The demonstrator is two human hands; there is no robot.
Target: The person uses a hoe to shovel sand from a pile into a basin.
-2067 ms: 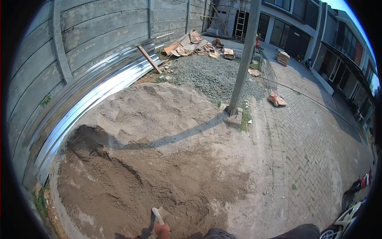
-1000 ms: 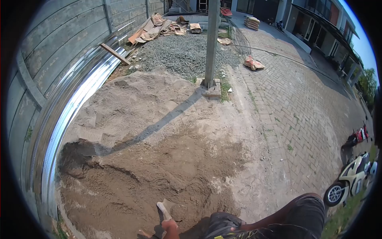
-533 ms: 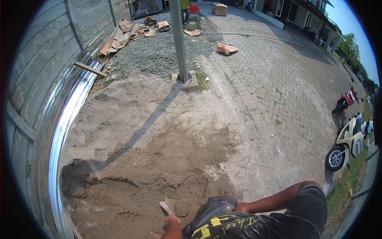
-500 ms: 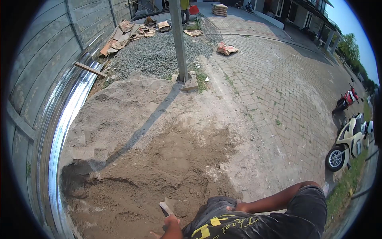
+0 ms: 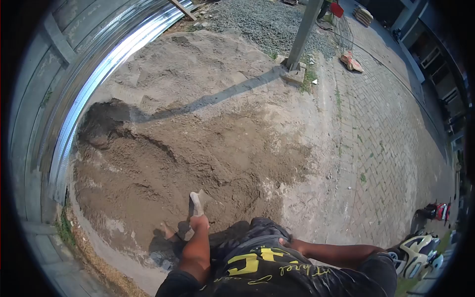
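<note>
In the head view, my left hand (image 5: 199, 222) is low over the dug sand at the end of my outstretched arm. Its fingers are closed round a pale, handle-like thing (image 5: 196, 203) dusted with sand, whose far end meets the sand; its exact kind does not show. Damp brown sand (image 5: 213, 153) spreads around and in front of it. My right hand (image 5: 284, 242) rests against my dark trousers (image 5: 264, 230) at the waist or thigh, with most fingers hidden. What looks like a sandy bare foot (image 5: 167, 230) shows left of my left hand.
Shiny metal channels (image 5: 106, 74) lie along the concrete panel wall (image 5: 29, 114) at left. A concrete post (image 5: 303, 37) stands at the sand's far edge, before grey gravel (image 5: 257, 22). Brick paving (image 5: 391, 133) runs along the right, with an orange-white sack (image 5: 351, 62) and a parked scooter (image 5: 418, 252).
My view has tilted down and turned, so more of my left arm and torso shows. My left hand still grips the pale thing; my right hand stays against the trousers.
</note>
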